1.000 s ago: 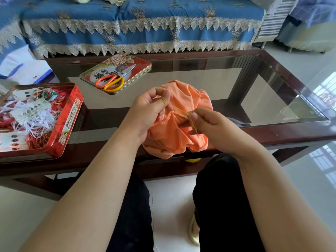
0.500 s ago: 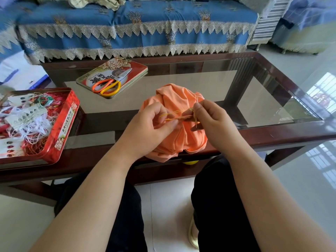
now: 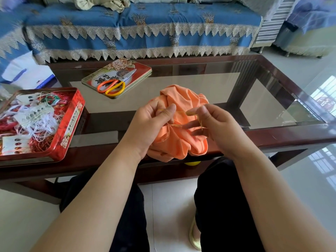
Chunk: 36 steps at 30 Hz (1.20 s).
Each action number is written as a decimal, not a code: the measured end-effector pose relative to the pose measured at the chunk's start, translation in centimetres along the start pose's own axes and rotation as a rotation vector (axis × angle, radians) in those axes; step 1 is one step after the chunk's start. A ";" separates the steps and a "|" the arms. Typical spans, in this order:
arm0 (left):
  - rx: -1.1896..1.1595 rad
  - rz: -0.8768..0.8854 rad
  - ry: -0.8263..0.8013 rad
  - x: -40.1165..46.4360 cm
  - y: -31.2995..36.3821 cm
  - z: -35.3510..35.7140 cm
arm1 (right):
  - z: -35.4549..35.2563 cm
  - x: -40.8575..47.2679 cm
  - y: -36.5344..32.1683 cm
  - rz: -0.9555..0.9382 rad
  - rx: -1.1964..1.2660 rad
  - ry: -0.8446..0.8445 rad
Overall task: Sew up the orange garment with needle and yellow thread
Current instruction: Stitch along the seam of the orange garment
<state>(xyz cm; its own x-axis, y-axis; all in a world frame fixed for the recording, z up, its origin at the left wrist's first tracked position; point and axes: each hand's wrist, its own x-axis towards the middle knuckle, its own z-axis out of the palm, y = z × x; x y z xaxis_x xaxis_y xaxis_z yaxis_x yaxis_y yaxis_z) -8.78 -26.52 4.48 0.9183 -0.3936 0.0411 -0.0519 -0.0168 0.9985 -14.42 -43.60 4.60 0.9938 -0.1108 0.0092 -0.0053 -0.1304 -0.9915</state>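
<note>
The bunched orange garment (image 3: 183, 139) lies on the near edge of the glass table, between my two hands. My left hand (image 3: 152, 122) grips a fold of the cloth, thumb and fingers curled, with yellow thread (image 3: 181, 112) running off its fingertip. That thread stretches to my right hand (image 3: 216, 124), whose thumb and forefinger pinch it at the top right of the garment. More yellow strands cross the cloth lower down, by the right hand's fingers. The needle itself is too small to make out.
An open red tin (image 3: 72, 124) of tangled threads sits at the table's left edge. Its lid (image 3: 141, 70) lies further back with orange-handled scissors (image 3: 112, 86) on it. The glass table (image 3: 263, 99) has a dark wooden frame; a blue sofa (image 3: 145, 33) stands behind.
My hands have drawn apart a little, and the yellow thread now runs taut between them. The camera has tilted slightly downward.
</note>
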 end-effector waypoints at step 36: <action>0.796 0.140 -0.080 -1.4 -0.1 -2.9 | -0.5 -0.4 -1.3 0.183 0.133 -0.222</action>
<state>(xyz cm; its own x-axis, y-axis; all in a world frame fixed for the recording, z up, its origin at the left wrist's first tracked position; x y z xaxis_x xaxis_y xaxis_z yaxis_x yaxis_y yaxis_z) -8.89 -23.31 4.47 0.8534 -0.5046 0.1304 -0.4552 -0.5998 0.6580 -14.88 -43.88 5.95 0.9778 0.0989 -0.1849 -0.1861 0.0031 -0.9825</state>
